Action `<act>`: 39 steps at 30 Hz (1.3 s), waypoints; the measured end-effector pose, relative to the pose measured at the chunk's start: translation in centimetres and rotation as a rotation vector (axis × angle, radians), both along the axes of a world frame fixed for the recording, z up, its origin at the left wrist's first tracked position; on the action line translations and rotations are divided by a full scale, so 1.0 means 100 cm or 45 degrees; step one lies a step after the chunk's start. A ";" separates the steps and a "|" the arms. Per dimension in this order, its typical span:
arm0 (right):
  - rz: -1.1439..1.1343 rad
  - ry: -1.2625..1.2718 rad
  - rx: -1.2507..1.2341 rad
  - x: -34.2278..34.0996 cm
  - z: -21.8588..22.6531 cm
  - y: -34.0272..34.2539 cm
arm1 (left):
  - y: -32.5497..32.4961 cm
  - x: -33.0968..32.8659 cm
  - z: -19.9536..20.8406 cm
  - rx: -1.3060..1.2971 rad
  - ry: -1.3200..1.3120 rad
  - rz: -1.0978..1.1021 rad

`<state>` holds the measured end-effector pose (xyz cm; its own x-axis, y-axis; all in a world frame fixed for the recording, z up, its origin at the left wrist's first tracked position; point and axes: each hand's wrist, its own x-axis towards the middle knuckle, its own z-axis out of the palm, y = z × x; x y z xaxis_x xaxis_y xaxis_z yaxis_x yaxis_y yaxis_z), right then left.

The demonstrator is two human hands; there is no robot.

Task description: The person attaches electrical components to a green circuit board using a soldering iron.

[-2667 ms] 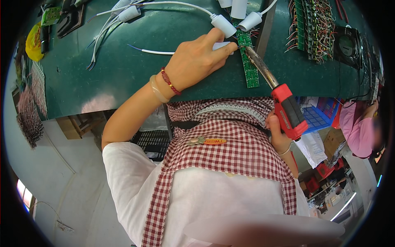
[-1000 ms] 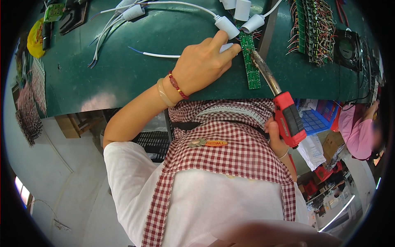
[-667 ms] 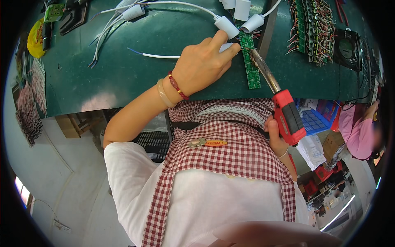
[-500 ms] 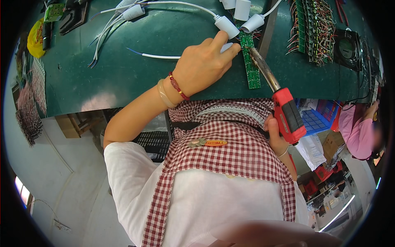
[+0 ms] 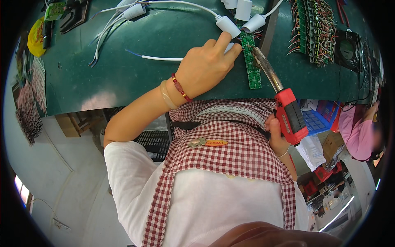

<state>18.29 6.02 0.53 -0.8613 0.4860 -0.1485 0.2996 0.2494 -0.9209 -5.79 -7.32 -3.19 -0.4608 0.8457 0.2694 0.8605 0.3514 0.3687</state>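
Now the soldering iron point(image 5: 284, 107), gripped in the right hand point(image 5: 276, 136), has swung its tip closer onto the green circuit strip's point(image 5: 251, 66) upper end. Left hand point(image 5: 203, 68), fingers curled down, keeps pinning a white wire point(image 5: 164, 58) beside that strip on the bench point(image 5: 123, 74).

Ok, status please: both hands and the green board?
Left hand pressing white wire beside green circuit strip. Right hand grips red soldering iron, tip at strip. Nothing blocking.

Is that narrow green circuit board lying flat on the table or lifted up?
Flat: the green circuit board lies on the green table, the left hand beside it and the soldering iron angled over it.
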 end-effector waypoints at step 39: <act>0.064 -0.031 0.058 0.003 -0.003 0.003 | -0.008 0.000 0.001 -0.049 0.108 -0.090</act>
